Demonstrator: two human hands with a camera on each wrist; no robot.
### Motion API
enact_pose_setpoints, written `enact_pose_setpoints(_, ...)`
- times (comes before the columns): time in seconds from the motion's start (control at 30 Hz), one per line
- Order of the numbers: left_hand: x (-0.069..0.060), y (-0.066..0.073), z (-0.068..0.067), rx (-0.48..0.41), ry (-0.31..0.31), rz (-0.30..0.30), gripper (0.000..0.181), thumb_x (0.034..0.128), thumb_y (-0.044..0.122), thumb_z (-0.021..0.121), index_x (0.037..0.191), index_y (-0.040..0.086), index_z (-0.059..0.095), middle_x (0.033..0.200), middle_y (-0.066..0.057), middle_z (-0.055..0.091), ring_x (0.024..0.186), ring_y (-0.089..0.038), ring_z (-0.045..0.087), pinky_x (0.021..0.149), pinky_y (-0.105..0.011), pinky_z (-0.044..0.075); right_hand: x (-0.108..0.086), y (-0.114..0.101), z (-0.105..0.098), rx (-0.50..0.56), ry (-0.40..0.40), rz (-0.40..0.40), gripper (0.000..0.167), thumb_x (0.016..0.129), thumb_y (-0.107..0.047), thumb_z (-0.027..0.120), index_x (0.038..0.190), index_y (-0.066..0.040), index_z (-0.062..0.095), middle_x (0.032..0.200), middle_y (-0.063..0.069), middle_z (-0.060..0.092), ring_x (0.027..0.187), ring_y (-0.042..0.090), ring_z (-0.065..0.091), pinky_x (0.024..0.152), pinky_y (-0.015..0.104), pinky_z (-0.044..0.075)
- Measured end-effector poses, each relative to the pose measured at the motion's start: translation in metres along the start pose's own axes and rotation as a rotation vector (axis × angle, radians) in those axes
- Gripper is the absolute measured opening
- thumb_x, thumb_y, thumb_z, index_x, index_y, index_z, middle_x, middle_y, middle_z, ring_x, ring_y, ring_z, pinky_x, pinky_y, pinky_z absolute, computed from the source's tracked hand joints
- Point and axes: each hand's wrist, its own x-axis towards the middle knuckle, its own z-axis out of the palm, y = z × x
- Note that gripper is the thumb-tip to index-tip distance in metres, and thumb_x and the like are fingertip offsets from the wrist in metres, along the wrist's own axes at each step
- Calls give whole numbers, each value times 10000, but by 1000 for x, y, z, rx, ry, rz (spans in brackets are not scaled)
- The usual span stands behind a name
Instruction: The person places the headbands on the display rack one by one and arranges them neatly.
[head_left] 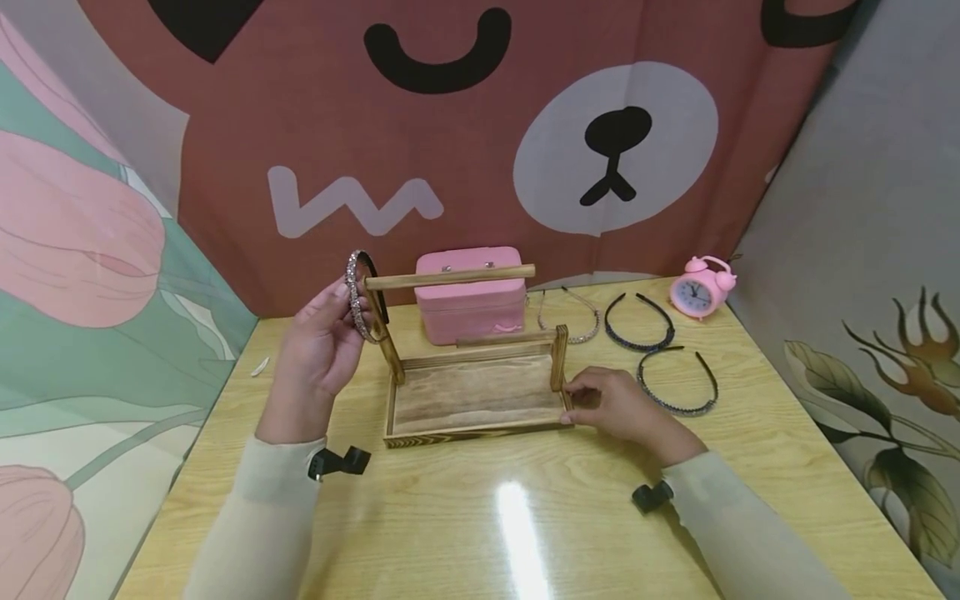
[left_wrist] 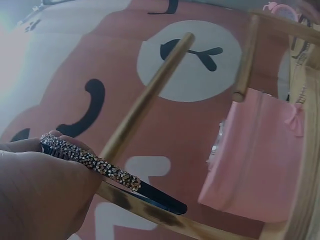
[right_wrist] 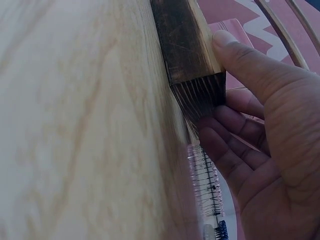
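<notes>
My right hand (head_left: pixel 618 410) pinches the wooden rack (head_left: pixel 472 435), seemingly to steady it; at the rack's left, my left hand (head_left: pixel 322 346) pinches a headband (head_left: pixel 355 304).

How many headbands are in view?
4. One headband is in the left hand. On the table, a second headband lies beside the pink box, a third headband near the alarm clock, a fourth headband nearest the right hand. The box could hide others.
</notes>
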Motion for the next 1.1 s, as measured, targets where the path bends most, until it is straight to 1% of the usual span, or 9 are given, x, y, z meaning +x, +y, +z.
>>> enact_pose_setpoints(0.07, 0, -4, -3, 14, 27, -11, 310, 1148, 116, 537, 1369, 3, 723, 1036, -42, 736, 907, -134, 644, 804, -221, 570, 0, -1, -1, 0, 0, 3, 475, 835, -390, 969, 1185, -105, 821, 1084, -33, 789, 967, 164, 745, 853, 355, 656)
enact_pose_setpoints(0.2, -1, -12, -7, 19, 73, -31, 272, 1149, 114, 535, 1221, 50, 789, 995, -38, 734, 882, -132, 649, 786, -222, 571, 0, 0, -1, 0, -5, 10, 479, 833, -400, 968, 1189, -113, 821, 1086, -45, 786, 970, 144, 742, 855, 334, 653)
enact_pose_setpoints(0.27, -1, -15, -8, 32, 86, -32, 273, 1150, 108, 533, 1159, 69, 803, 991, -31, 734, 876, -128, 649, 781, -219, 571, 0, 1, 0, 1, -7, 8, 482, 834, -405, 967, 1193, -118, 820, 1088, -50, 786, 972, 136, 740, 857, 329, 653)
enact_pose_setpoints(0.5, 1, -24, -6, 51, 53, -28, 315, 1163, 96, 492, 1155, 85, 807, 1028, -29, 735, 909, -122, 638, 821, -217, 559, -1, 2, 0, -7, 0, -6, 476, 850, -437, 949, 1188, -127, 820, 1085, -58, 784, 973, 134, 738, 854, 325, 650)
enact_pose_setpoints(0.57, 2, -26, -6, 62, 63, -26, 324, 1164, 99, 488, 1141, 99, 811, 1023, -20, 735, 907, -120, 635, 818, -215, 558, 0, 2, 0, -3, -1, -4, 473, 849, -442, 949, 1185, -133, 820, 1088, -62, 783, 976, 134, 738, 857, 333, 651)
enact_pose_setpoints(0.77, 3, -29, -9, 40, 97, -13, 291, 1148, 89, 525, 1108, 66, 812, 1021, -42, 745, 882, -129, 644, 807, -226, 559, 0, 2, 0, -10, -4, 9, 471, 851, -466, 941, 1180, -152, 820, 1096, -76, 780, 981, 127, 738, 864, 345, 652)
enact_pose_setpoints(0.93, 3, -31, -10, 108, 136, 21, 281, 1139, 112, 558, 1071, 106, 830, 1051, -47, 792, 939, -135, 721, 882, -231, 599, 0, 3, 0, -19, -6, 17, 492, 849, -483, 937, 1194, -153, 817, 1096, -83, 777, 981, 115, 731, 862, 340, 649)
enact_pose_setpoints(1.03, 1, -31, -13, 171, 160, 49, 268, 1138, 140, 567, 1092, 131, 831, 1078, -44, 803, 1003, -145, 742, 945, -236, 612, -1, 3, 0, -18, -6, 20, 496, 849, -492, 935, 1196, -158, 817, 1096, -86, 777, 979, 113, 727, 859, 341, 647)
enact_pose_setpoints(1.1, -2, -31, -16, 214, 180, 69, 259, 1138, 154, 570, 1133, 133, 828, 1088, -34, 805, 1031, -148, 747, 964, -237, 613, -1, 3, 0, -14, -6, 19, 495, 850, -492, 934, 1195, -156, 818, 1096, -83, 778, 978, 116, 727, 857, 343, 647)
